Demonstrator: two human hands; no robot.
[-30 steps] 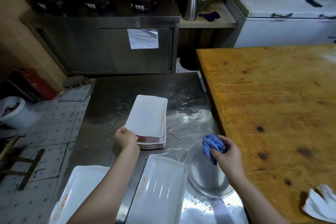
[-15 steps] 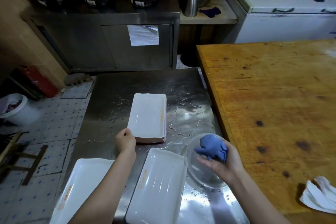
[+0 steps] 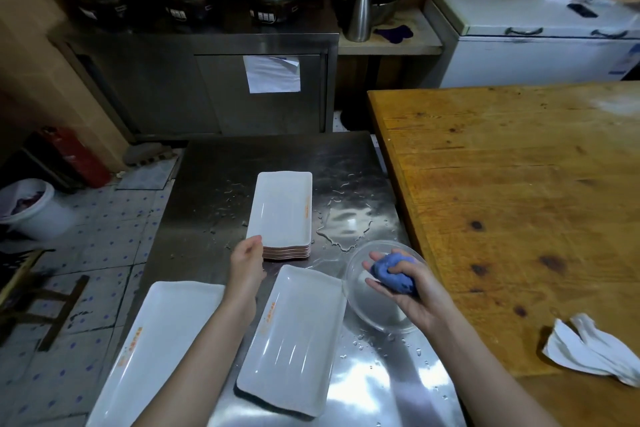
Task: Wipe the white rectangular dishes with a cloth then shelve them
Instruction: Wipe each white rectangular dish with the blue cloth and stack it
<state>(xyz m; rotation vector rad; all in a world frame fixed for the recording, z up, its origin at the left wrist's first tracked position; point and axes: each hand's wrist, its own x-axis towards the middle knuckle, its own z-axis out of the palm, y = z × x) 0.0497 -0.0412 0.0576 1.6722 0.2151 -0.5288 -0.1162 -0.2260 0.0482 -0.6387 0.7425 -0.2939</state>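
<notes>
Since 1 s ago the top white rectangular ceramic dish (image 3: 282,208) went from tilted to flat on the stack of matching white dishes (image 3: 287,252) mid wet steel table (image 3: 214,166), and R hand (image 3: 412,282) turned palm-up over the clear round glass bowl (image 3: 374,317), fingers curled tight round the balled blue cloth (image 3: 393,272). L hand (image 3: 246,262) is at the stack's near-left corner, fingertips touching the rim; can't tell if pinching or just resting. Risk, imo: wet dishes + water puddle (image 3: 346,222) beside the stack mean a one-hand lift could slip and drop a dish, and the droplets visible on the larger white rectangular dish (image 3: 294,336) closer in suggest damp ones may get shelved.
</notes>
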